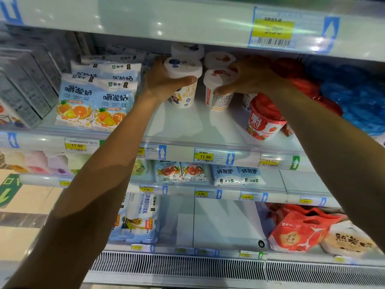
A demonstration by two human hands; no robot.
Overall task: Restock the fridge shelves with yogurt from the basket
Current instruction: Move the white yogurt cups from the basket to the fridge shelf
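Nearest the camera, two bare forearms (100, 184) reach up and forward past the vent grille (179, 261) at the fridge's foot. They also pass the lower shelves, where red bags (300, 232) and flat pouches (181, 172) lie. The basket named in the task is not in view.

Further in is the shelf (187, 130) above the yellow price tag (205, 157). There the left hand (164, 84) grips a blue-lidded cup (185, 97) of yogurt, thumb across the front just under the lid's rim and fingers wrapped round the far side. The right hand (250, 78) holds a red-marked cup (218, 99), thumb pressed on the label and fingers curled over the top and back. Gripping each one high, close under the lid, likely leaves the base free to be set down flat. Both cups are upright and just beside each other. Whether their bases touch the shelf I cannot tell.

The two occupy an open stretch of shelf between the orange fruit pouches (93, 101) on the left and a tilted strawberry tub (264, 119) on the right. Each seems matched to its own column. Right behind the first sits a blue-lidded rear cup (187, 50), and behind the second a red-marked rear cup (218, 58). The hands therefore appear to be lining new stock in front of the same flavour, filling the rows toward the shelf edge. Farthest right, blue packs (354, 90) are stacked deep.
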